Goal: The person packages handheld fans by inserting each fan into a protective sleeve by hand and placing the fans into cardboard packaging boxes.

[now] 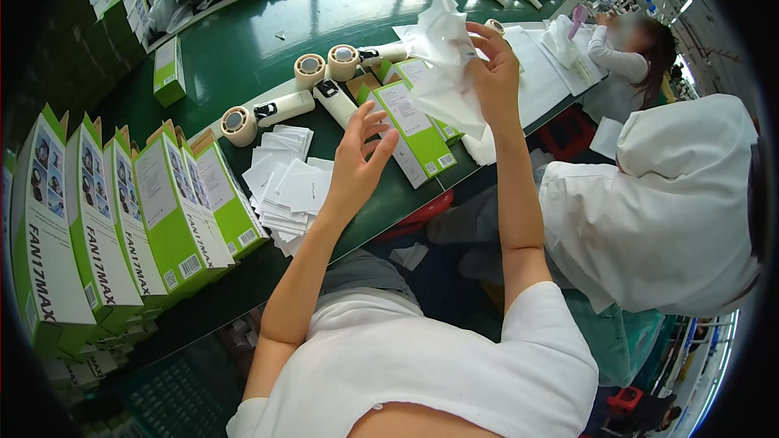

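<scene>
My right hand (pixel 493 73) is raised over the bench and pinches a translucent white plastic bag (pixel 445 65), which hangs to the left of the fingers. Lower and to the left, my left hand (pixel 362 150) holds nothing, its fingers spread. Between the hands lies a green and white box (pixel 411 131), with another box partly under the bag. Several cream handheld fans (pixel 286 107) with round heads rest just beyond my left hand. White leaflets (pixel 294 186) are heaped in a loose pile beside my left wrist.
Green and white boxes (pixel 174 211) stand in a row at the left, and a single box (pixel 169 71) stands farther back on the green bench (pixel 243 32). White sheets (pixel 540 73) lie at the right. A co-worker in white (pixel 649 203) is close on my right; another person (pixel 621 61) sits beyond.
</scene>
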